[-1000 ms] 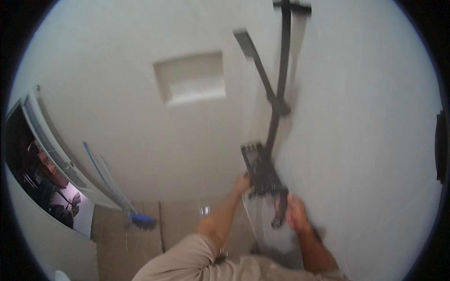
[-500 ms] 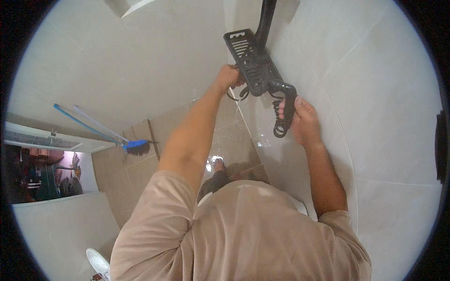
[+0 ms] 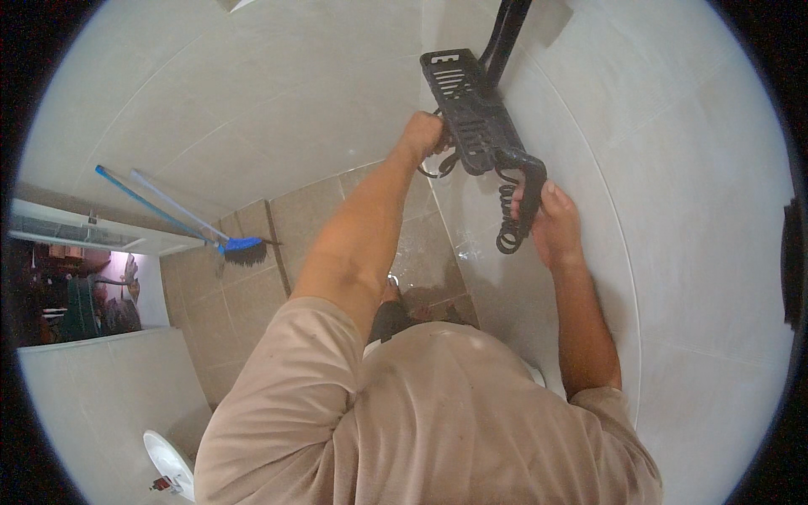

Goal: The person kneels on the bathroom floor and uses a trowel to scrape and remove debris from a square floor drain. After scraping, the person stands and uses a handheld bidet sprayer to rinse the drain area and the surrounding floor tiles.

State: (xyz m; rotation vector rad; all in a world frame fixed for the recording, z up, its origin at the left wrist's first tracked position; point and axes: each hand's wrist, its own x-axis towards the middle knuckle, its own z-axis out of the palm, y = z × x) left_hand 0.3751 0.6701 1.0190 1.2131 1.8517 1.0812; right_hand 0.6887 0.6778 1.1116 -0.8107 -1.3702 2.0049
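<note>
A black slotted shower shelf [image 3: 471, 118] is at the wall corner, with a thick black pipe [image 3: 507, 38] rising behind it. My left hand [image 3: 423, 135] is closed at the shelf's left edge; what its fingers grip is hidden behind the shelf. Just below that hand loops a thin black hose [image 3: 439, 168]. At the shelf's lower right end is a black curved handle [image 3: 532, 195], and my right hand [image 3: 555, 223] is wrapped around it, thumb on the right side and fingers behind. Beside the handle hangs a black coiled hose [image 3: 507, 220].
Pale tiled walls [image 3: 673, 210] close in on the right and ahead. The brown tiled floor [image 3: 421, 252] looks wet, with a bare foot on it. At left lie a blue broom [image 3: 242, 246], an open doorway [image 3: 88, 290] and a white basin [image 3: 167, 459].
The whole view has shifted slightly, so the shelf and both hands appear a little further right. Both hands stay at the same places on the shower fixture.
</note>
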